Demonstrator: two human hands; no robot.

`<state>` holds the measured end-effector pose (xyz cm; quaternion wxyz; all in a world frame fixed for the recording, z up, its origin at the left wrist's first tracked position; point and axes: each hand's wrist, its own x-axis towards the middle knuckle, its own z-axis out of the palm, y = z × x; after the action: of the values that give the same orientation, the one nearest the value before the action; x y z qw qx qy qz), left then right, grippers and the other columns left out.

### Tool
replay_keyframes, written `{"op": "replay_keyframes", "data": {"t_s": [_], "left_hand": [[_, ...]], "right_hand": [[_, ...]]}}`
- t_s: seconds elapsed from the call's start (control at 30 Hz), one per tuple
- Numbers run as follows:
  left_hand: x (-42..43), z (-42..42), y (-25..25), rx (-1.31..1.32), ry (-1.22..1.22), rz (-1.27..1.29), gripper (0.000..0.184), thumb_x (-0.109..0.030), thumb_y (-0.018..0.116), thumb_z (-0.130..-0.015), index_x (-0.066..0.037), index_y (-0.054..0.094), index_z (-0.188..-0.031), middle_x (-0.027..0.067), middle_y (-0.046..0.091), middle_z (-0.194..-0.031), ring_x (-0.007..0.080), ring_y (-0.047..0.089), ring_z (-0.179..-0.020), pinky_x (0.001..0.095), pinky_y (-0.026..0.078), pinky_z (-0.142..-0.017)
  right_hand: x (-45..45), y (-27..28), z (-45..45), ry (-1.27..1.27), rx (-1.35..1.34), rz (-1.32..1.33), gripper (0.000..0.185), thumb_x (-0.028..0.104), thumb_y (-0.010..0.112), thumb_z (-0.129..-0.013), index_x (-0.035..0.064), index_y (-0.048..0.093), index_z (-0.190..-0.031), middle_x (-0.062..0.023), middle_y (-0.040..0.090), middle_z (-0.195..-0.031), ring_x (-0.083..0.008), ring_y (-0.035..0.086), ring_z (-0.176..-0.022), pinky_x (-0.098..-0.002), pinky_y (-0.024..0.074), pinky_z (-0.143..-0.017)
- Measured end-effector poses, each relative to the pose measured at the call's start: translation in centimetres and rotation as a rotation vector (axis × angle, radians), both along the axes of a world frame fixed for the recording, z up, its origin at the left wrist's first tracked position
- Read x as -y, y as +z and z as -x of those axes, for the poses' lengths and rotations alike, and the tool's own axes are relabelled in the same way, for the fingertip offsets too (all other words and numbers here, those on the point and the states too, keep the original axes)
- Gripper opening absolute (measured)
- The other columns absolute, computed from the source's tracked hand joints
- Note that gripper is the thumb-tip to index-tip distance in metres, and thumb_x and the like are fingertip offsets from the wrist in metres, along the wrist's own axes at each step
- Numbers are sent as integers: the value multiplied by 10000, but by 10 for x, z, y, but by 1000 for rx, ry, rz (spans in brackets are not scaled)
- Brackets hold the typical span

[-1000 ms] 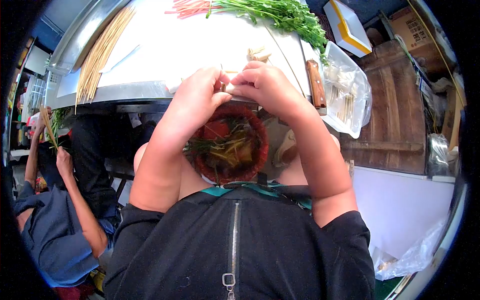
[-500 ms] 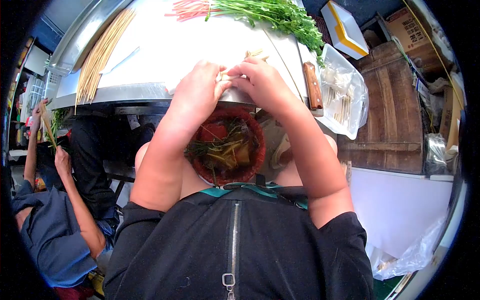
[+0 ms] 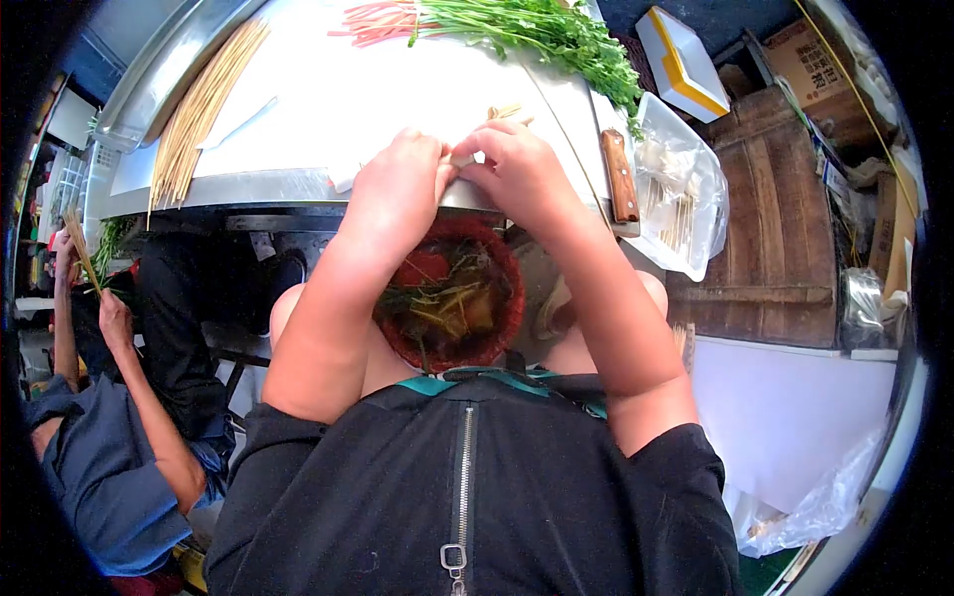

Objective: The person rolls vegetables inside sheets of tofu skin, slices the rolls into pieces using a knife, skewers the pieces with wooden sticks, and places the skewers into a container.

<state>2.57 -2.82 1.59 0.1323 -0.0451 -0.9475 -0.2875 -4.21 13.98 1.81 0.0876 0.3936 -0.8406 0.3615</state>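
Observation:
At the table's near edge, my left hand [image 3: 402, 177] and my right hand [image 3: 509, 164] meet with fingertips pinched together. Between them shows a small pale piece [image 3: 479, 158], mostly covered by the fingers, so its kind cannot be told. Just beyond my right hand lie several pale strips [image 3: 505, 112] on the white board [image 3: 397, 84]. Off to the right rests a knife with a wooden handle [image 3: 621, 177]. A long thin skewer [image 3: 561, 124] lies slantwise between the strips and the knife.
Bamboo skewers [image 3: 204, 114] lie at left, and green herbs with pinkish stems [image 3: 537, 35] at the back. A clear plastic tray [image 3: 701, 189] stands right. Below my hands is a red bin [image 3: 515, 288] of scraps. At far left a person [image 3: 109, 437] holds thin sticks.
My hands have drawn slightly closer to me, and less of the pale piece shows between them. The other person's hands and sticks have moved a little left.

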Motion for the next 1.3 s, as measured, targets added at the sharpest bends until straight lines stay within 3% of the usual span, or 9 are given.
{"op": "replay_keyframes", "data": {"t_s": [0.2,0.4,0.7,0.83,0.93,1.0,1.13,1.17,1.3], "left_hand": [[-5,-6,3,-65,53,-134,220,-162,641,-893,-32,595,-1065,188,623,-1012,382,625,-937,464,505,-825],[-7,0,8,80,125,-58,210,-177,616,-926,-18,602,-1063,216,637,-1029,409,607,-980,460,497,-848],[-3,2,-6,-153,116,-31,204,-140,453,-991,8,545,-1097,229,623,-960,415,624,-902,495,512,-794],[2,7,-5,-148,186,-66,359,-164,478,-1000,24,479,-1306,243,626,-1070,407,627,-967,471,506,-852],[2,5,4,-151,236,-157,452,-183,547,-990,25,462,-1382,223,627,-1139,338,648,-976,408,512,-869],[2,7,6,-130,255,-243,477,-183,583,-979,34,461,-1386,205,628,-1135,292,663,-942,371,522,-846],[-2,9,5,-40,125,-704,410,-227,682,-938,49,603,-1230,108,687,-1012,152,645,-873,286,517,-783],[-3,9,8,90,49,-950,387,-257,714,-918,55,663,-1141,100,710,-991,132,642,-864,284,517,-777],[-9,10,6,85,4,-1156,310,-221,736,-904,32,706,-1081,58,720,-964,79,617,-864,240,500,-770]], "right_hand": [[1,7,12,88,39,-96,139,95,721,-817,56,731,-951,-105,692,-959,-283,675,-858,-347,537,-765],[4,9,4,-32,-264,-97,120,126,645,-832,83,731,-905,-89,686,-974,-276,667,-894,-367,547,-784],[28,27,7,22,-511,-644,276,166,612,-844,65,656,-1098,-37,638,-1025,-228,598,-976,-357,491,-857],[43,10,31,6,-636,-529,224,180,580,-836,63,674,-1004,-58,646,-960,-239,608,-983,-380,481,-861],[44,11,41,37,-573,-537,221,199,573,-893,32,676,-994,-95,675,-983,-241,625,-960,-364,487,-849],[37,16,40,31,291,53,309,175,582,-952,40,648,-1223,-87,667,-963,-242,623,-909,-346,485,-849],[16,28,14,84,731,347,372,209,559,-1010,20,603,-1327,30,566,-834,-76,505,-794,-223,424,-736],[12,27,8,112,745,379,384,214,559,-1013,8,590,-1336,46,510,-809,-65,464,-759,-198,397,-706],[2,21,-2,115,743,454,400,287,577,-1007,48,609,-1326,37,574,-795,-46,503,-708,-204,454,-661]]}}
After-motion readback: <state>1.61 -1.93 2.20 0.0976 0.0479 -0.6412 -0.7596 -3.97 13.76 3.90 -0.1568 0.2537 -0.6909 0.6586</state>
